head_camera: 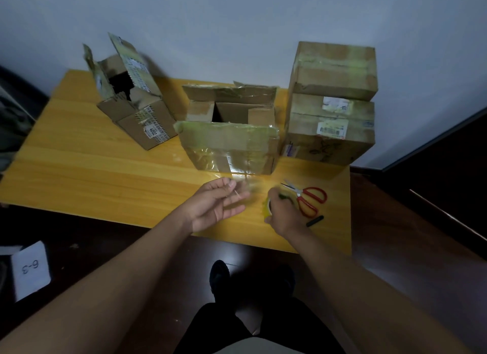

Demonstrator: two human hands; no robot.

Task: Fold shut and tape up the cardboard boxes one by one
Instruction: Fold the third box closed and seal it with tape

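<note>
An open cardboard box (232, 145) stands mid-table, its flaps up and its front covered in old shiny tape. Just in front of it my right hand (283, 212) grips a roll of clear tape (267, 208). My left hand (216, 204) is beside it, palm up, pinching a pulled-out strip of clear tape (247, 189) at thumb and fingertips. A second open box (131, 98) stands tilted at the back left. Two closed, taped boxes (332, 103) are stacked at the back right.
Red-handled scissors (307, 197) and a black pen (315, 221) lie on the yellow wooden table (79, 164) just right of my right hand. A white card marked 6-3 (30, 270) lies on the dark floor at left. A wall runs behind the table.
</note>
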